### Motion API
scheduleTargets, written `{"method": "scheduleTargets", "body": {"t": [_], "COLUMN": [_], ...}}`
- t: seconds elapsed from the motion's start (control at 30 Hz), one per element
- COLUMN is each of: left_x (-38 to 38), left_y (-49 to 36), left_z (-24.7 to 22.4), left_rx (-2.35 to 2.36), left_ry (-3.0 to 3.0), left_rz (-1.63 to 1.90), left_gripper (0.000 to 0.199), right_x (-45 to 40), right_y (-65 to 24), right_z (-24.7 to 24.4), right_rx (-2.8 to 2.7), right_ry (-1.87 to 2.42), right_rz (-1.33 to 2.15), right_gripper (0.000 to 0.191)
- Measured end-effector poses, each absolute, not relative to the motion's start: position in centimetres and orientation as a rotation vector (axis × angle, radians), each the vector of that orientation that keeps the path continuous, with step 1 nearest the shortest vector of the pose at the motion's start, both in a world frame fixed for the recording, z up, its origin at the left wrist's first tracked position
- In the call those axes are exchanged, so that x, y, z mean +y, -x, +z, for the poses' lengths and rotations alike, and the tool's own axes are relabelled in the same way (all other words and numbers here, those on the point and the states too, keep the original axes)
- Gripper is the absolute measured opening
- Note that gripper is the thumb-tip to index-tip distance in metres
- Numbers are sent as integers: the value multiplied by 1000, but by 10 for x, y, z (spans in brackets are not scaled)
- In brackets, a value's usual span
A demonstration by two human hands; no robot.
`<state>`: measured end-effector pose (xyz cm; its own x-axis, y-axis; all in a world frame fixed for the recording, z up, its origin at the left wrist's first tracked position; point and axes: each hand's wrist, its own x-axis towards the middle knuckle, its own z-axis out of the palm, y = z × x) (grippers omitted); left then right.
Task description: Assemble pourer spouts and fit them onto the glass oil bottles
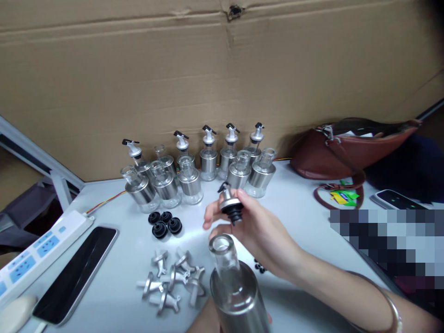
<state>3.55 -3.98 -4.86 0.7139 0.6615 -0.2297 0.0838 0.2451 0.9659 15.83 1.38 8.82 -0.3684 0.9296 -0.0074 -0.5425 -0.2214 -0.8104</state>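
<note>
My right hand (pixel 262 231) holds a silver pourer stopper (pixel 231 203) with a black ribbed plug and black flip lid, just above an uncapped bottle. That glass bottle (pixel 237 296) with a steel sleeve stands tilted at the bottom centre, its mouth open below the stopper. My left hand (pixel 208 319) is wrapped round the bottle's lower part, mostly hidden behind it. Plug and bottle mouth are apart. Several silver pourer parts (pixel 176 277) lie to the left of the bottle, with several black ribbed plugs (pixel 166 224) behind them.
Several bottles (pixel 190 185) stand in rows before a cardboard wall (pixel 173 92), some with pourers. Small black parts (pixel 259 266) lie behind my right wrist. A phone (pixel 76 275) and power strip (pixel 41 249) are at left; a brown bag (pixel 360 152) sits at right.
</note>
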Motion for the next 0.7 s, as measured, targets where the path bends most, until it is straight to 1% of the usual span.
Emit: {"method": "scheduleTargets", "body": {"t": [0.07, 0.13, 0.2, 0.27, 0.33, 0.43, 0.53, 0.6, 0.7], "left_x": [-45, -52, -59, -63, -63, -62, -61, -61, -59], "left_y": [-32, -26, -20, -17, -16, -16, -16, -15, -15], "left_z": [-52, -55, -59, -62, -63, -56, -43, -37, -34], "left_rx": [648, 572, 517, 504, 510, 518, 538, 505, 401], "left_ry": [-1191, -987, -807, -780, -834, -874, -847, -855, -889], "left_rz": [431, 443, 461, 487, 526, 539, 516, 536, 610], "left_gripper": [58, 63, 66, 60, 55, 59, 64, 71, 88], "right_x": [20, 23, 21, 19, 17, 17, 15, 11, 7], "right_y": [-170, -183, -194, -199, -198, -195, -196, -200, -209], "right_z": [94, 101, 109, 116, 119, 118, 117, 121, 127], "right_rx": [-979, -1246, -1653, -1998, -2208, -2323, -2375, -2364, -2275], "right_ry": [611, 609, 710, 795, 865, 975, 1031, 1061, 1045], "right_rz": [1644, 1555, 1469, 1371, 1200, 974, 874, 788, 622], "right_gripper": [12, 8, 17, 30, 33, 23, 23, 22, 18]}}
